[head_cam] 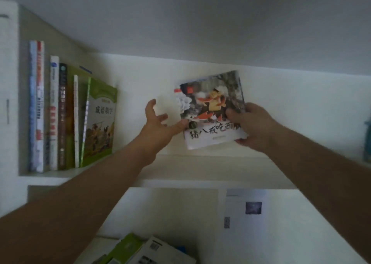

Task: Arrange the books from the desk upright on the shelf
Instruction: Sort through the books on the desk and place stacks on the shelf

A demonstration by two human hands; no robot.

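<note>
Centre right of frame: thin picture book with an illustrated cover and black brush-style title on a white band (pixel 212 111), held tilted, cover toward the camera, above the white shelf board (pixel 200 163). Not resting on the board.

Right hand (pixel 253 127) gripping the book's lower right corner, thumb across the cover, other fingers curled behind.

Left hand (pixel 158 119) spread wide, fingers straight, thumb tip touching the book's lower left edge; nothing gripped.

Left of frame: row of upright books (pixel 60 113) on the same shelf, ending in a green-covered paperback (pixel 100 123) leaning left against them. Well apart from the held book.

Bottom centre: loose books, green and white covers (pixel 144 251), lying flat on the white desk (pixel 301 233).
</note>
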